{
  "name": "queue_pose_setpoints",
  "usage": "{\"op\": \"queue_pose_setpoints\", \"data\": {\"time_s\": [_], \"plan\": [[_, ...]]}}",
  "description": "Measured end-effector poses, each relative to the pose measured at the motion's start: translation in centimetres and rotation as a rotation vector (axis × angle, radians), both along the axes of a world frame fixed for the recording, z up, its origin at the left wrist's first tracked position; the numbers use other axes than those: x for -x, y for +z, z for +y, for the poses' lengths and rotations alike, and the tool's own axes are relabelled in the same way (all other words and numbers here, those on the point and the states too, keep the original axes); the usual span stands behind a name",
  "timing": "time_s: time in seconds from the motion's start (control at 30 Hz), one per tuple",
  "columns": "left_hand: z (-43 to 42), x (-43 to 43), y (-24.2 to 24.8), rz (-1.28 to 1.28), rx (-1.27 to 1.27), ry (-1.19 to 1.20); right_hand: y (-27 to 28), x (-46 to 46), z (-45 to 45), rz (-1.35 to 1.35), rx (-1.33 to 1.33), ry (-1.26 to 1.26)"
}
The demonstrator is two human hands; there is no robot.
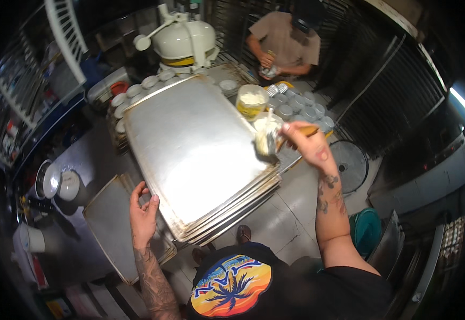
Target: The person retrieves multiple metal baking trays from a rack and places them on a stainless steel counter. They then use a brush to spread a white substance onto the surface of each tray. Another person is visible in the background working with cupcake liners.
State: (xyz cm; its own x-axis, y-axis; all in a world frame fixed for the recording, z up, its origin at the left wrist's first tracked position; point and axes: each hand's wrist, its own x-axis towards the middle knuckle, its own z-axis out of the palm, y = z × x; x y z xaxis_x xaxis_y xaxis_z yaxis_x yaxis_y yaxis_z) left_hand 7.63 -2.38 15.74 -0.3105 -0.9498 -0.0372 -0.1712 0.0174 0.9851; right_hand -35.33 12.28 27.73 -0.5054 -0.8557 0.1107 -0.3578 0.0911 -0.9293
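Observation:
My right hand (307, 142) grips the wooden handle of a wide brush (266, 141), whose bristles carry a pale, creamy substance. The brush is over the right edge of the top metal baking tray (184, 148), in front of an open tub of cream-coloured fat (265, 121). Several trays are stacked beneath the top one, and its bare surface reflects bright light. At the stack's left edge is my left hand (144, 216), fingers apart, with the thumb against the tray rim. Another tub of the pale fat (252, 100) stands just behind the nearer one.
A co-worker (286, 46) across the table holds a tool and a foil-like cup. Round metal tins (296, 104) crowd the right side; small cups (150, 82) line the back left. Behind stands a white dough machine (184, 40). More trays (110, 224) lie left; a floor fan (346, 166) stands right.

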Motion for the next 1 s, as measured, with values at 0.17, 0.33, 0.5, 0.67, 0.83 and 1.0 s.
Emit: {"op": "queue_pose_setpoints", "data": {"time_s": [0.17,0.33,0.5,0.67,0.83,1.0], "plan": [[1.0,1.8,0.4,-0.327,0.205,0.024,-7.9,11.8,-2.0,0.255,-0.119,-0.258],[2.6,4.5,0.6,-0.421,0.243,0.032,-20.5,19.5,-8.1,0.552,-0.599,-0.194],[0.9,2.7,0.0,-0.463,0.312,0.136,-12.1,16.6,-6.5,0.273,-0.162,-0.145],[-0.2,4.9,-0.5,-0.315,0.211,0.051,1.2,2.4,0.9,0.209,-0.029,0.161],[-0.2,3.8,-2.3,-0.212,0.249,0.051,0.4,-8.9,-0.5,0.463,-0.178,0.723],[0.3,4.2,-2.9,-0.153,0.269,0.079,0.4,-4.6,-2.0,0.619,-0.399,0.365]]}}
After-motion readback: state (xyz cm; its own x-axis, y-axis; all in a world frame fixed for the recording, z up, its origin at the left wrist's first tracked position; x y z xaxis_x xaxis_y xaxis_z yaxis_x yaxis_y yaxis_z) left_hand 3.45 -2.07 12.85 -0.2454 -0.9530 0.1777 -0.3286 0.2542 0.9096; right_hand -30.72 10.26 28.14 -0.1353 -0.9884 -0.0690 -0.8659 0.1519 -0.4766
